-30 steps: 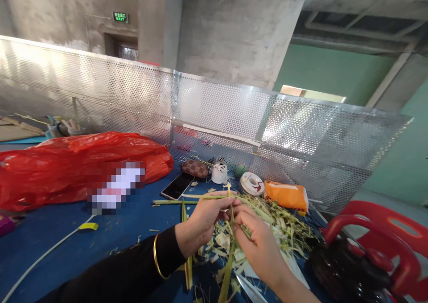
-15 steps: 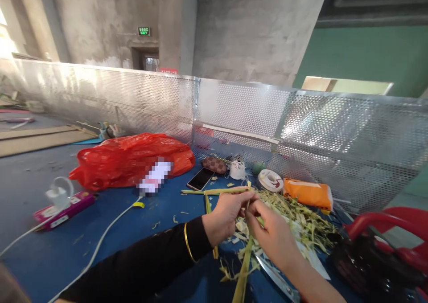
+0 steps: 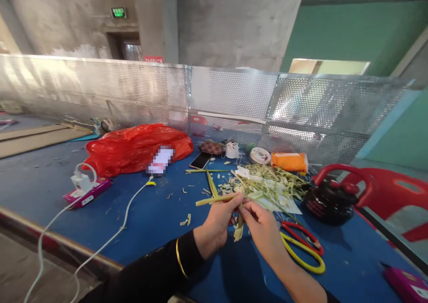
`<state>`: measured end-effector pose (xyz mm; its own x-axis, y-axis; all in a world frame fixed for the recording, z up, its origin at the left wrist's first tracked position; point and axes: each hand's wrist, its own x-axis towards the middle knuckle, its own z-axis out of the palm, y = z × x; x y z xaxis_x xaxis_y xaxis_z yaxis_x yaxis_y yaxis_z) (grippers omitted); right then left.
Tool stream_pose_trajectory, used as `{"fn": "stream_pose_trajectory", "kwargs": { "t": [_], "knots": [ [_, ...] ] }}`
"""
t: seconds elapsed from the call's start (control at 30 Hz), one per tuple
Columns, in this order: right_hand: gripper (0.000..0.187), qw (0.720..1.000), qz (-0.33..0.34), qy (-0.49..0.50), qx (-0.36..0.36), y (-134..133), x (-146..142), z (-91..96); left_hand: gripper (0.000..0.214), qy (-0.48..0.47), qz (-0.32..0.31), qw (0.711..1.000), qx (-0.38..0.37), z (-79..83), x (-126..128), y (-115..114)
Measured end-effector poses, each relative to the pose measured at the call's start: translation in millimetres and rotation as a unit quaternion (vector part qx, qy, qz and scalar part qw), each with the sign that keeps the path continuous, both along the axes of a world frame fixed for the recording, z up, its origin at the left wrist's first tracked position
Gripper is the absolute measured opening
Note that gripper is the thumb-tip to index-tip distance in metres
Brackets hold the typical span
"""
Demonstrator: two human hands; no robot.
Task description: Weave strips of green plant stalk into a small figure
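Note:
My left hand [image 3: 216, 220] pinches a bundle of pale green leaf strips [image 3: 214, 199] between thumb and fingers. One strip points left, another slants up and left, and a short end hangs below the fingers. Close against it, my right hand [image 3: 262, 223] has its thumb and fingers closed on the same strips; the exact grip point is hidden. Behind the hands lies a heap of shredded leaf strips [image 3: 281, 180], partly on white paper. Scissors with red and yellow handles [image 3: 302, 245] rest on the blue table right of my right wrist.
A red plastic bag [image 3: 140, 147] and a lit phone [image 3: 161, 160] on a white cable lie at left, near a purple power strip [image 3: 87, 192]. Toward the perforated metal screen [image 3: 230, 93] sit a tape roll [image 3: 260, 156] and an orange packet [image 3: 289, 162]. A dark kettle [image 3: 331, 200] stands right.
The view has tilted down and shifted right, showing more table, the kettle and the scissors' handles. Both hands still hold the strips, whose long lower end now appears as a short one.

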<state>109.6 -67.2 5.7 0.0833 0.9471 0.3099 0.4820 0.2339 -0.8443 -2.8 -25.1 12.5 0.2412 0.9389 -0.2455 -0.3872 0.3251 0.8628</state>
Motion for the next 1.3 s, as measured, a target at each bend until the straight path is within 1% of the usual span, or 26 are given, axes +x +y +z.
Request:
{"fn": "stream_pose_trajectory", "kwargs": {
  "t": [0.1, 0.2, 0.3, 0.37, 0.4, 0.43, 0.5, 0.57, 0.6, 0.63, 0.67, 0.73, 0.8, 0.87, 1.0, 1.1, 1.3],
  "knots": [
    [0.029, 0.999, -0.007, -0.041, 0.013, -7, 2, -15.1, 0.027, 0.011, -0.013, 1.000, 0.003, -11.2, 0, -2],
    [0.024, 0.995, 0.001, -0.092, 0.037, -10, 2, -22.4, 0.023, 0.025, -0.016, 1.000, -0.002, -16.6, -1, 0],
    [0.023, 0.993, -0.001, -0.115, 0.039, -11, 1, -22.5, 0.021, 0.039, -0.032, 0.999, -0.013, -15.2, -3, 4],
    [0.024, 0.993, -0.004, -0.117, 0.026, -13, 3, -19.0, 0.022, 0.041, -0.050, 0.998, -0.017, -11.1, -6, 8],
    [0.023, 0.993, -0.008, -0.118, 0.030, -15, 5, -16.4, 0.023, 0.038, -0.055, 0.998, -0.017, -8.4, -8, 9],
    [0.021, 0.992, -0.016, -0.120, 0.048, -16, 8, -13.4, 0.023, 0.033, -0.058, 0.998, -0.015, -5.6, -10, 11],
    [0.013, 0.980, -0.053, -0.142, 0.127, -18, 16, -7.4, 0.023, 0.037, -0.070, 0.997, -0.012, -0.9, -14, 15],
    [0.012, 0.954, -0.109, -0.198, 0.197, -17, 23, -3.4, 0.026, 0.034, -0.102, 0.994, -0.008, 1.6, -16, 17],
    [0.013, 0.943, -0.126, -0.227, 0.210, -16, 26, -2.6, 0.027, 0.028, -0.118, 0.993, -0.004, 1.9, -17, 17],
    [0.014, 0.937, -0.129, -0.251, 0.207, -14, 28, -2.8, 0.028, 0.020, -0.133, 0.991, 0.000, 1.6, -17, 17],
    [0.014, 0.937, -0.121, -0.266, 0.192, -12, 30, -3.8, 0.029, 0.013, -0.145, 0.989, 0.003, 1.0, -16, 17],
    [0.011, 0.950, -0.085, -0.265, 0.144, -9, 29, -7.2, 0.031, 0.006, -0.160, 0.987, -0.003, -0.7, -15, 16],
    [0.019, 0.959, -0.067, -0.251, 0.113, -9, 27, -10.4, 0.033, 0.015, -0.171, 0.985, -0.012, -1.8, -13, 14],
    [0.025, 0.960, -0.065, -0.249, 0.113, -10, 23, -11.8, 0.030, 0.035, -0.167, 0.985, -0.002, -2.2, -11, 13],
    [0.030, 0.955, -0.051, -0.269, 0.113, -13, 20, -10.9, 0.023, 0.087, -0.133, 0.987, 0.037, -3.7, -9, 11],
    [0.033, 0.951, -0.037, -0.286, 0.109, -15, 20, -10.0, 0.021, 0.100, -0.122, 0.986, 0.052, -6.4, -8, 11],
    [0.032, 0.939, -0.008, -0.316, 0.135, -16, 19, -8.5, 0.018, 0.101, -0.091, 0.990, 0.040, -8.6, -6, 11]
  ]
}}
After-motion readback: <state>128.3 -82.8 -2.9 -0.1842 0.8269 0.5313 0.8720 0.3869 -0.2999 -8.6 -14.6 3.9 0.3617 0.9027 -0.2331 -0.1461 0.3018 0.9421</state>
